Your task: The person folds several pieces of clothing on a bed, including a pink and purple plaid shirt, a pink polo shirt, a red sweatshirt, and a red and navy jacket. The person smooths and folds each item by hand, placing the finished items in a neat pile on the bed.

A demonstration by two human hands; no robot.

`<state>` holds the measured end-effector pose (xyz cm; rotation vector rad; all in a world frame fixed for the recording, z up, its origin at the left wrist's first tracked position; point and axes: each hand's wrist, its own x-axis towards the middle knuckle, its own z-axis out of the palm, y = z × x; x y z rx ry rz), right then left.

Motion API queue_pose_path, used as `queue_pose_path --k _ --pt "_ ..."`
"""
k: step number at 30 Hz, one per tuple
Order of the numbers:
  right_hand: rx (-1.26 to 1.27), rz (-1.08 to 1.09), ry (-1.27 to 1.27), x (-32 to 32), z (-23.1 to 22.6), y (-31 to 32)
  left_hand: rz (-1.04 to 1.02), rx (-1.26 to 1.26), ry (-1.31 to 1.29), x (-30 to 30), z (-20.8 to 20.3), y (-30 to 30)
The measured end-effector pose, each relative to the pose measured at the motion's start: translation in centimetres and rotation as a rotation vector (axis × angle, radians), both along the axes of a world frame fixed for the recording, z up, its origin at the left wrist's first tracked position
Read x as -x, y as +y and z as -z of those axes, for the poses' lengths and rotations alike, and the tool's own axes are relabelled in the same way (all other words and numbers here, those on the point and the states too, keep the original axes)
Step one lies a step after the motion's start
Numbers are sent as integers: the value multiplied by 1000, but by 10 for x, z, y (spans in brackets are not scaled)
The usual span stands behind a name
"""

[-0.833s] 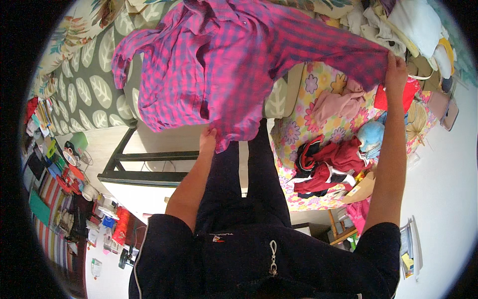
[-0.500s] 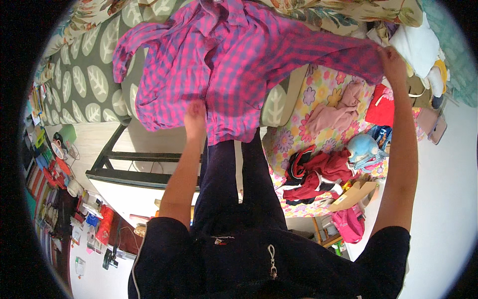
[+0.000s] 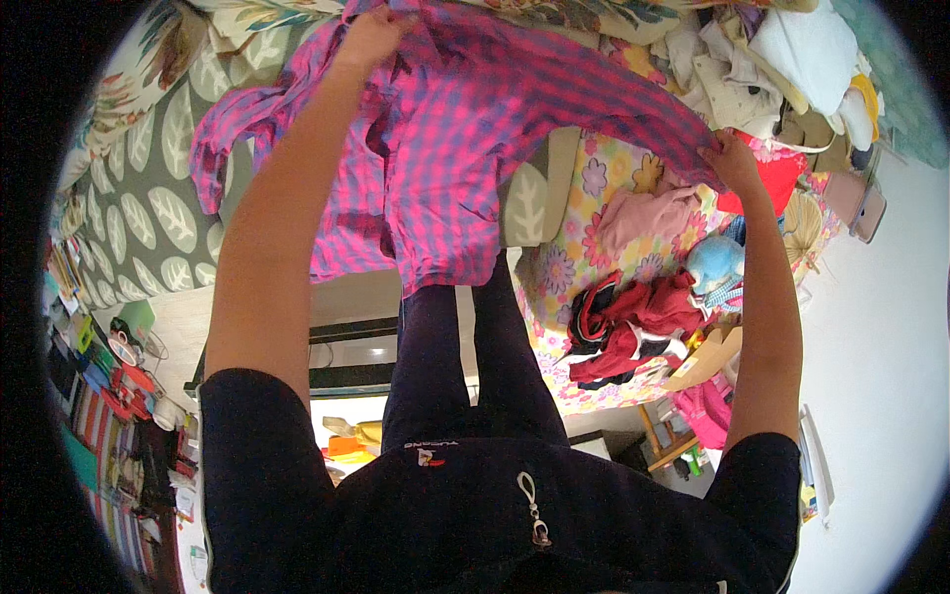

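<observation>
A pink and purple checked long-sleeved shirt (image 3: 445,148) lies spread over the leaf-patterned sofa in front of me, its front opening facing up. My right hand (image 3: 730,160) grips the end of its right-hand sleeve and holds that sleeve stretched out to the side. Up at the collar, my left hand (image 3: 376,38) is closed, slightly blurred, with its fingers on the shirt's cloth. The other sleeve lies bent on the sofa at the left, and my left forearm hides part of the shirt front.
The grey-green sofa cover (image 3: 158,158) spreads to the left. On a flowered cloth (image 3: 554,272) at the right lie a dusty-pink garment (image 3: 643,220), dark red clothes (image 3: 643,317) and a blue plush toy (image 3: 714,262). A pile of white clothes (image 3: 807,49) sits at the far right. Below stands a black-framed table (image 3: 351,354).
My left hand has moved up from the shirt's lower front to its collar. My right hand, still on the sleeve end, has come lower and a little left.
</observation>
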<state>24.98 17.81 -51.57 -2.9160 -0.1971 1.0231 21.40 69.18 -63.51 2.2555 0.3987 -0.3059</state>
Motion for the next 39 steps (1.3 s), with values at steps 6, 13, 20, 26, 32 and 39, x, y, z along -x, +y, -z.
queue_pose_path --k 6,13,20,26,32,39 --pt "-370 489 80 23 45 -66 -189 208 -71 -39 -31 11" --pt "-260 653 56 33 24 -21 -207 91 -156 -44 -44 10" --pt "-558 697 243 27 -27 66 188 133 22 -8 -70 4" --pt "-832 489 247 60 -36 238 -308 684 -109 24 -36 39" --pt "-1431 962 583 87 1 424 -539 122 -172 131 -12 108" --pt "-796 59 -623 75 85 403 -232 -621 -76 185 -3 179"
